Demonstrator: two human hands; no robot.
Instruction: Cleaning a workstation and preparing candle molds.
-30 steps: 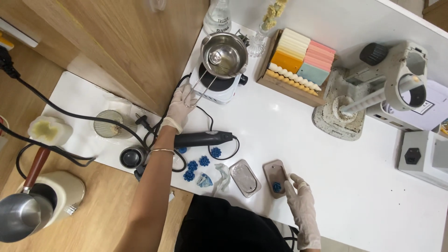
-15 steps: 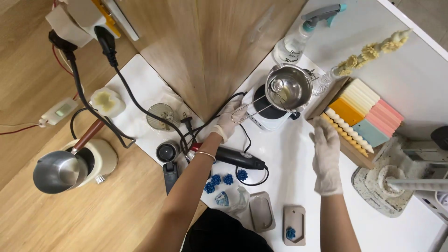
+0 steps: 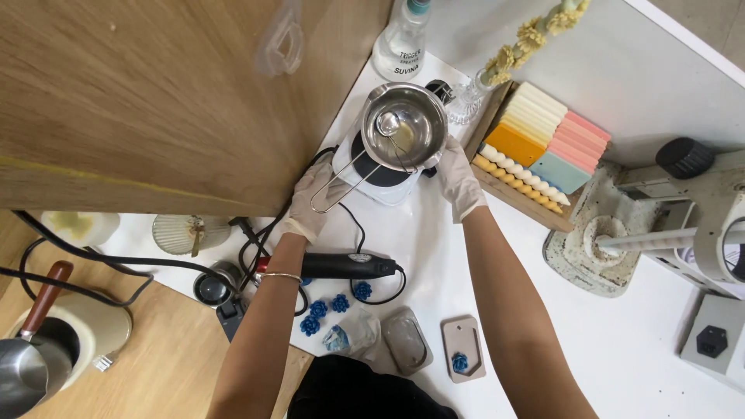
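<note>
On the far left of the wooden floor sits a steel pot with a brown wooden handle (image 3: 31,353) on a cream base, black cables running past it. Next right, on the white tabletop (image 3: 644,365), a ribbed glass dish (image 3: 190,233) and a small round black jar (image 3: 211,287). Left hand (image 3: 314,198), white-gloved, lies against the white heater base (image 3: 380,174) by the pot's wire handle; fingers look loosely curled, actual grip cannot be told. Below it a black heat-gun-like tool (image 3: 337,266) lies with its long axis left-right, blue flower-shaped wax pieces (image 3: 326,306) scattered just beneath. Small shiny steel melting pot (image 3: 403,128) stands on the heater, just ahead of and between both hands, its wire handle running down-left toward the left hand, a spoon resting inside. Right hand (image 3: 459,178), gloved, fingers extended, touches the pot's right side and heater edge; not clenched. Both hands about equally near; left owns the handle side. Further right, wooden tray of pastel wax bars (image 3: 543,151), then a grey-white stand machine (image 3: 683,225).
</note>
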